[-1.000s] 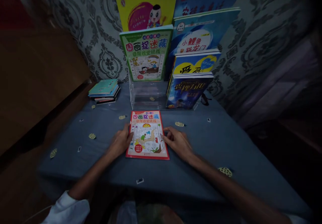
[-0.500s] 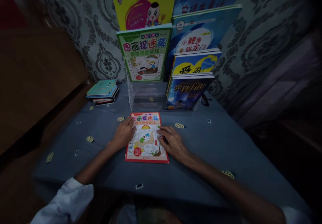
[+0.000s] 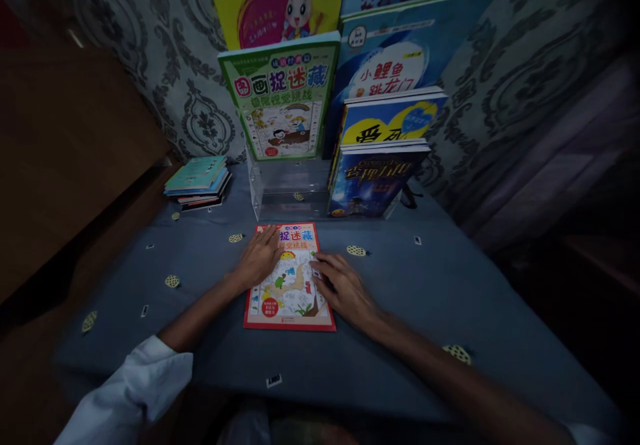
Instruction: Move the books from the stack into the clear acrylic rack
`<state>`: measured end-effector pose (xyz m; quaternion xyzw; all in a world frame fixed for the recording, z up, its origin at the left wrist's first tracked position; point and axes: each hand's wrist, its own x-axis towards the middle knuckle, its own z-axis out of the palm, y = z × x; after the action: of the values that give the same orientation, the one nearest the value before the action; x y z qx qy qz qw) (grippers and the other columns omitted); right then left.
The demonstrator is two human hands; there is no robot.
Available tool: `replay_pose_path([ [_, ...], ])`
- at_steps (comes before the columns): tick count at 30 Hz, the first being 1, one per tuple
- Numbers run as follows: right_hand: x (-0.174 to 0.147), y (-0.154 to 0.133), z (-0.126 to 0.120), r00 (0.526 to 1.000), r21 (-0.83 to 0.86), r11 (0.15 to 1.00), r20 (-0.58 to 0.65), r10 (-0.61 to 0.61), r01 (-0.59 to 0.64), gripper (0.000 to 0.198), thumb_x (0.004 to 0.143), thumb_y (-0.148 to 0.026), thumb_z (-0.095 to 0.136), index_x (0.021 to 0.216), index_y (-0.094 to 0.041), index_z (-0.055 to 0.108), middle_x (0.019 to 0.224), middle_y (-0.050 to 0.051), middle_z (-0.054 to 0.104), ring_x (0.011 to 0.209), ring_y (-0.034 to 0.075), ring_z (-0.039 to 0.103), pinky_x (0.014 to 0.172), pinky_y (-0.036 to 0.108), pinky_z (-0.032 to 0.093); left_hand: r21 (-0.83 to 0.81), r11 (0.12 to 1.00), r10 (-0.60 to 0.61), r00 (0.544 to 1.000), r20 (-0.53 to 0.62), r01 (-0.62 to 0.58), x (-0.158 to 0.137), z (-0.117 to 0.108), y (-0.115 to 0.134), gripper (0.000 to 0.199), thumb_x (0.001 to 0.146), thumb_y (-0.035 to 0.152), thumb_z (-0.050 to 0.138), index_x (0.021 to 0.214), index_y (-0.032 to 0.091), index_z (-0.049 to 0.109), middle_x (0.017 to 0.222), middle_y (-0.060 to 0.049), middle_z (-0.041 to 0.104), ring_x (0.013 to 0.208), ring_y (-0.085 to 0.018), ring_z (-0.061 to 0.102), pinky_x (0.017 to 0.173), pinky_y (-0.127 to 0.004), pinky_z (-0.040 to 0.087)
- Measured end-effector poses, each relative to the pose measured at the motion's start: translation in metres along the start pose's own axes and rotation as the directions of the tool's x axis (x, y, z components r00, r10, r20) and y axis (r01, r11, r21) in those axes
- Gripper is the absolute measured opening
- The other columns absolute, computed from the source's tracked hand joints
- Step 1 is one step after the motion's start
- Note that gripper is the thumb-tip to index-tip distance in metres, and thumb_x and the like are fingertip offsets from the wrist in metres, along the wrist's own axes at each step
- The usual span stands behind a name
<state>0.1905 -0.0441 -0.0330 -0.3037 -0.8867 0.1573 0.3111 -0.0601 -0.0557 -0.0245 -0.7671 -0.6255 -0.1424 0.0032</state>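
A red-bordered picture book [image 3: 290, 298] lies closed and face up on the table, its cover showing coloured characters and a drawn scene. My left hand [image 3: 259, 257] rests over the upper left of the cover, fingers stretched out and hiding part of the title. At the book's right edge, my right hand [image 3: 344, 286] touches the cover with its fingers apart. Neither hand grips anything. Behind the book stands a clear display rack [image 3: 293, 185] with a green picture book [image 3: 283, 105] on its left side.
On the rack's right side stand a dark blue book [image 3: 373, 181], a yellow-and-blue book [image 3: 393, 121] and a blue book [image 3: 395, 51]. A yellow book [image 3: 280, 8] is at the back. A stack of small books [image 3: 197, 181] lies left on the grey-blue tablecloth [image 3: 400, 285].
My left hand has slid from the book's left edge further right onto its cover, covering part of the title. My right hand stays at the right edge. The view has shifted slightly.
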Motion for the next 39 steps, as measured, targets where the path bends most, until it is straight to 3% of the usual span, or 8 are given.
replay_pose_path([
  [21,0.0,-0.002,-0.002,1.0,0.032,0.999,0.003,0.026,-0.026,0.031,0.095,-0.021,0.053,0.121,-0.02,0.07,0.128,0.014,0.067,0.12,0.03,0.061,0.1,0.052,0.054,-0.093,0.971,0.236,0.952,0.194,-0.222,0.048,-0.002,0.035,0.052,0.106,0.036,0.03,0.152,0.013,0.038,0.161,-0.016,0.037,0.152,-0.025,0.03,0.123,-0.053,0.022],
  [29,0.0,-0.003,-0.005,1.0,0.081,0.996,0.002,0.028,-0.028,0.031,0.094,-0.02,0.051,0.118,-0.018,0.07,0.126,0.016,0.067,0.117,0.03,0.063,0.097,0.05,0.056,-0.147,0.953,0.287,0.941,0.178,-0.263,0.055,0.0,0.033,0.05,0.107,0.037,0.03,0.153,0.018,0.039,0.161,-0.012,0.037,0.153,-0.022,0.028,0.124,-0.05,0.02],
  [34,0.0,0.0,-0.007,0.994,0.181,0.978,-0.01,0.111,-0.107,0.04,0.096,-0.02,0.047,0.133,-0.025,0.062,0.122,0.011,0.07,0.116,0.026,0.065,0.101,0.047,0.054,-0.153,0.943,0.318,0.936,0.152,-0.295,0.054,0.001,0.031,0.048,0.107,0.037,0.029,0.15,0.019,0.045,0.16,-0.011,0.04,0.152,-0.02,0.032,0.124,-0.046,0.02],
  [39,0.001,0.002,-0.009,0.982,0.322,0.934,-0.053,0.179,-0.153,0.045,0.098,-0.025,0.043,0.143,-0.022,0.05,0.126,0.011,0.07,0.117,0.025,0.066,0.099,0.046,0.055,-0.163,0.929,0.356,0.923,0.142,-0.333,0.05,0.0,0.033,0.046,0.107,0.033,0.03,0.146,0.018,0.049,0.156,-0.011,0.047,0.148,-0.019,0.038,0.124,-0.044,0.023],
])
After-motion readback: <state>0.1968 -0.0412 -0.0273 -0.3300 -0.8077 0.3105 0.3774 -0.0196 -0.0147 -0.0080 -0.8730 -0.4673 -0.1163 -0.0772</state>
